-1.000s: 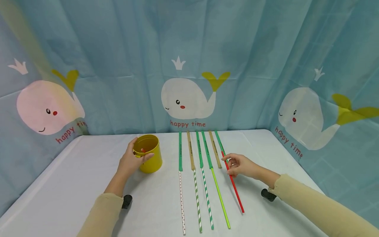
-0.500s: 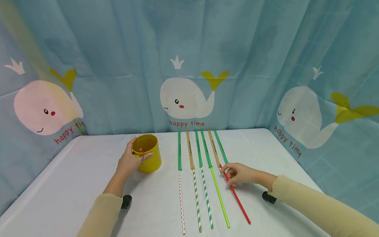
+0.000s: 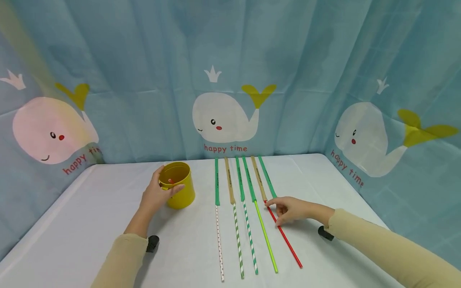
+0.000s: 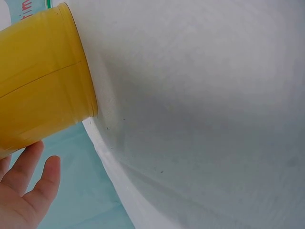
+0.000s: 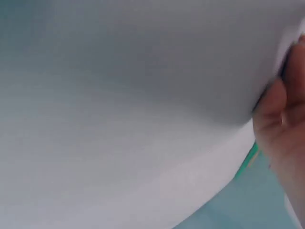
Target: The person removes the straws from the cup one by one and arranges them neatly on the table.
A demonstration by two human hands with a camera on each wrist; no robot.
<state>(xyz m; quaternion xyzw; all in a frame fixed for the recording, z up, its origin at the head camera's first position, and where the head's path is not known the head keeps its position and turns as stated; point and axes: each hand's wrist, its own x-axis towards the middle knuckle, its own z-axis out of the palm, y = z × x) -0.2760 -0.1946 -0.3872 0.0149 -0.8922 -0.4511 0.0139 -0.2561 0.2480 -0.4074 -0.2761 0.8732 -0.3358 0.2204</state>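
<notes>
My left hand (image 3: pixel 157 195) holds the yellow bucket (image 3: pixel 182 195) by its left side, thumb across the front and fingers at the rim. Something small and red (image 3: pixel 171 181) shows inside it. In the left wrist view the bucket's wall (image 4: pixel 43 76) meets my fingertips. My right hand (image 3: pixel 293 210) pinches the red straw (image 3: pixel 289 245) near its far end, which meets the near end of a tan printed strip (image 3: pixel 258 178). Left of it lie a lime straw (image 3: pixel 266 238), two green-striped straws (image 3: pixel 238 241) (image 3: pixel 250 238) and a dotted white straw (image 3: pixel 219 244), each at a strip's end.
Several green strips (image 3: pixel 217 182) and another tan strip (image 3: pixel 229 180) lie in a row toward the table's back edge. The rightmost green strip (image 3: pixel 267 176) has no straw at its end. Whale-printed curtains (image 3: pixel 230 118) enclose the white table (image 3: pixel 313 176).
My right hand has brought the red straw toward me and left, from beside the rightmost green strip to the tan strip's end. The left hand stays on the bucket. The view shifts slightly.
</notes>
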